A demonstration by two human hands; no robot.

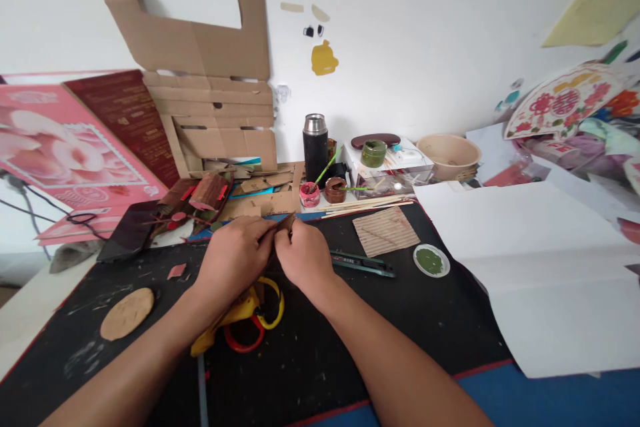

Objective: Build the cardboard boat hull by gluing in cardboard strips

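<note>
Above the middle of the black mat, my left hand [231, 255] and my right hand [306, 255] meet, both closed with fingertips pinched on a thin brown piece of cardboard [287, 221]. Most of that piece is hidden by my fingers. Under my left wrist lies a yellow glue gun [240, 310], partly covered by the arm. Scissors with red and yellow handles [273, 320] rest against it, their blades out of sight. Just right of my right hand is a dark green utility knife [365, 263].
Corrugated cardboard [386, 230] and a lid of green paint [431, 260] lie right on the mat [400, 333]. A round cardboard disc [127, 313] is at left. Behind stand paint jars [310, 195], a black flask [315, 153] and wooden sticks [367, 205]. White paper [550, 267] covers the right side.
</note>
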